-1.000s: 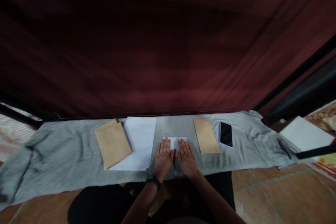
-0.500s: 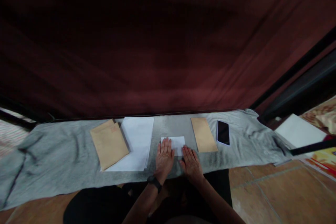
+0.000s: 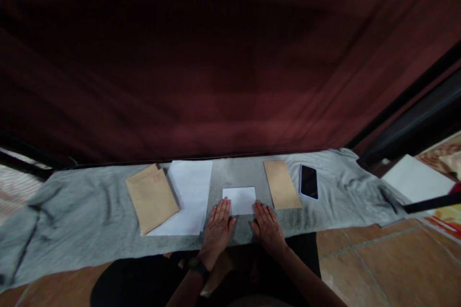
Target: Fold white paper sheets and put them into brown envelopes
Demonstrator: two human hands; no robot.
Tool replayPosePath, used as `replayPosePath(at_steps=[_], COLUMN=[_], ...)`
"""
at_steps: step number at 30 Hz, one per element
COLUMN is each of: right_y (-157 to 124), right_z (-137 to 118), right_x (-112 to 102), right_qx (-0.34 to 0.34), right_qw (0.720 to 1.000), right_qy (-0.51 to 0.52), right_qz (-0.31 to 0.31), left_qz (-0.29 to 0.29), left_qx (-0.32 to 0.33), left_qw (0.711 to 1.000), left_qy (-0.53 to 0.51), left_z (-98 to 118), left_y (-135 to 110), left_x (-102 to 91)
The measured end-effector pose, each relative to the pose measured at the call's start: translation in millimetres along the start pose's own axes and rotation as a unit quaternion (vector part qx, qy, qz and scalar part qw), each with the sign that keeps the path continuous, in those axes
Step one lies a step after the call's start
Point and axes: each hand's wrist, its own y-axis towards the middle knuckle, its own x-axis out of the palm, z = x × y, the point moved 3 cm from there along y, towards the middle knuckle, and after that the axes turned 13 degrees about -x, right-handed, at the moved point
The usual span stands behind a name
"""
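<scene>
A small white rectangle of paper, apparently folded [image 3: 240, 199], lies flat on the grey cloth [image 3: 230, 172] in front of me. At its lower left corner rests my left hand [image 3: 218, 225], fingers stretched out flat, a dark watch on the wrist. My right hand [image 3: 268, 225] lies with fingers extended at the paper's right edge. Neither hand grips anything. To the left is a stack of white paper sheets [image 3: 190, 192], partly covered by brown envelopes [image 3: 153, 199]. Just right of my right hand lies a single brown envelope [image 3: 283, 184].
A phone [image 3: 309, 182] with a pale purple edge lies right of the single envelope. Behind the cloth-covered surface rises a dark red panel [image 3: 230, 105]. On the far right are a white flat item [image 3: 418, 180] and dark bars. Below is a tiled floor [image 3: 396, 259].
My left hand has slid left and down off the paper, uncovering most of it. My right hand stays at the right edge. The view has shifted slightly.
</scene>
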Motion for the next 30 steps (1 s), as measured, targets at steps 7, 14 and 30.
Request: replayPosePath(at_steps=[7,14,30], right_y=[36,74,39], right_z=[-17,-1,-18], right_x=[6,26,21], right_qx=[-0.007,0.015,0.0], right_qw=[0.999,0.999,0.999], right_qy=[0.029,0.026,0.037], right_qz=[0.014,-0.036,-0.022], left_qz=[-0.001,0.001,-0.073], left_qx=[0.008,0.014,0.026], left_qw=[1.0,1.0,0.994], left_qy=[0.004,0.007,0.075], left_z=[3,-1,-4], left_y=[0,2,21], left_x=[-1.1,-0.4,16.4])
